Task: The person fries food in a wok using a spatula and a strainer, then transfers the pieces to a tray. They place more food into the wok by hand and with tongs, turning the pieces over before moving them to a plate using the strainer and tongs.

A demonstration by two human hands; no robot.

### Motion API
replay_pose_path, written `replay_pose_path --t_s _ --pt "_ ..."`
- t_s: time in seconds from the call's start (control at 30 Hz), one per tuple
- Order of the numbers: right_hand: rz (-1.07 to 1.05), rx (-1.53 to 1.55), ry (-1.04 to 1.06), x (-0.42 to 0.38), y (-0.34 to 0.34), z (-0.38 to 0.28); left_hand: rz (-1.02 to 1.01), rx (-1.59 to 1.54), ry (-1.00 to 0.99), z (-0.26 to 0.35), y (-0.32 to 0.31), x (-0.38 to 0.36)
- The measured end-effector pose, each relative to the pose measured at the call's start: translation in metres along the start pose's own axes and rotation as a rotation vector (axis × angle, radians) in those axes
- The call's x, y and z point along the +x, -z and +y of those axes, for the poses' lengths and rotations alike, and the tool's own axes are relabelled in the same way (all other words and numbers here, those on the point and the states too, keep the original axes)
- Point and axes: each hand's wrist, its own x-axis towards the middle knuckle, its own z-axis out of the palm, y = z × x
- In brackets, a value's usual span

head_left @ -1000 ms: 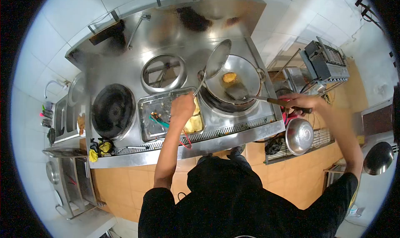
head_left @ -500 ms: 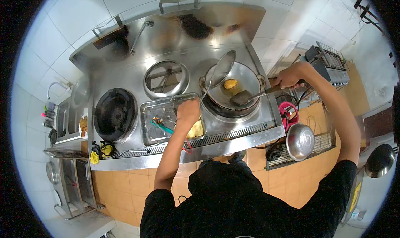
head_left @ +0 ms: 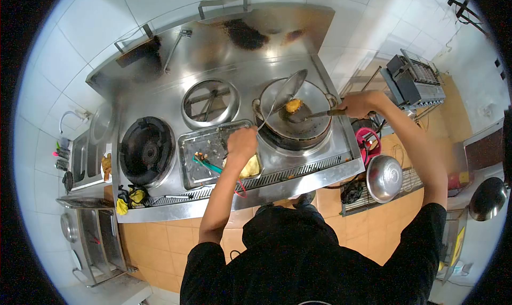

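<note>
My left hand (head_left: 241, 144) is closed around the thin handle of a skimmer (head_left: 292, 85), whose round, shallow head is tilted over the wok (head_left: 316, 94). Gripped in my right hand (head_left: 362, 103) is the dark handle of a spatula (head_left: 321, 113); its blade dips into the oil. One golden fried piece of food (head_left: 293, 106) sits in the wok, between the skimmer and the spatula. Beneath my left hand lies a metal tray (head_left: 193, 175) with green-handled tongs (head_left: 209, 167) and pale yellow food (head_left: 251, 167) in it.
A black round burner cover (head_left: 146, 150) and an open burner ring (head_left: 211, 103) are on the steel stove left of the wok. To the right, a pink bucket (head_left: 375, 145) and a metal bowl (head_left: 384, 178) stand low. A sink (head_left: 80, 154) is far left.
My right hand has moved down and left, bringing the spatula blade deeper into the wok, beside the fried piece. The skimmer head has shifted slightly right; my left hand stays nearly in place.
</note>
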Motion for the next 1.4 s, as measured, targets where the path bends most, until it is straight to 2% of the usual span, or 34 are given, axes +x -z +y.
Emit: replay_pose_path --t_s 0.13,0.2,0.23,0.3,0.4,0.63,0.77,0.87,0.97,1.03,1.07,1.13,1.17,1.23,1.27,1.37,1.4 --pt "0.082 -0.014 0.017 0.008 -0.023 0.018 0.009 0.025 0.013 0.000 -0.006 0.001" --pt "0.320 -0.092 0.206 0.022 -0.038 0.037 -0.034 0.003 -0.001 0.000 -0.005 -0.001" --pt "0.320 -0.095 0.208 0.008 -0.030 0.022 -0.033 0.002 0.002 0.000 -0.003 -0.002" --pt "0.175 0.112 -0.029 -0.023 -0.013 0.000 -0.027 -0.013 0.003 0.000 0.001 -0.005" --pt "0.055 0.068 -0.139 -0.020 -0.003 0.010 0.017 -0.029 -0.014 -0.005 0.004 -0.009" --pt "-0.006 0.121 -0.067 -0.038 0.025 0.000 0.012 -0.043 0.109 -0.004 0.024 -0.019" --pt "-0.023 0.055 -0.110 -0.034 0.033 -0.006 0.047 -0.107 0.156 -0.003 0.030 -0.027" --pt "0.061 0.012 -0.068 -0.043 0.037 -0.015 0.044 -0.125 0.190 -0.003 0.031 -0.030" --pt "0.114 0.012 -0.072 -0.023 0.024 0.016 0.030 -0.125 0.193 -0.002 0.034 -0.033" --pt "0.364 -0.175 0.233 -0.007 0.012 0.040 0.023 -0.116 0.187 -0.003 0.032 -0.034" --pt "0.364 -0.175 0.234 -0.010 0.012 0.043 0.036 -0.128 0.182 -0.004 0.028 -0.034" --pt "0.182 -0.008 -0.100 -0.039 0.016 0.019 0.046 -0.138 0.176 -0.006 0.023 -0.035" --pt "0.181 -0.005 -0.101 -0.039 0.008 0.023 0.057 -0.147 0.174 -0.006 0.021 -0.035" --pt "0.366 -0.098 0.001 -0.042 -0.009 0.036 0.066 -0.157 0.170 -0.006 0.017 -0.036" --pt "0.364 -0.096 -0.001 -0.045 -0.016 0.037 0.083 -0.161 0.174 -0.007 0.013 -0.036" --pt "0.398 -0.015 -0.008 -0.062 -0.040 0.025 0.098 -0.211 0.182 -0.004 0.010 -0.042" --pt "0.397 0.180 -0.068 -0.070 -0.050 0.018 0.098 -0.253 0.185 -0.002 0.010 -0.044"
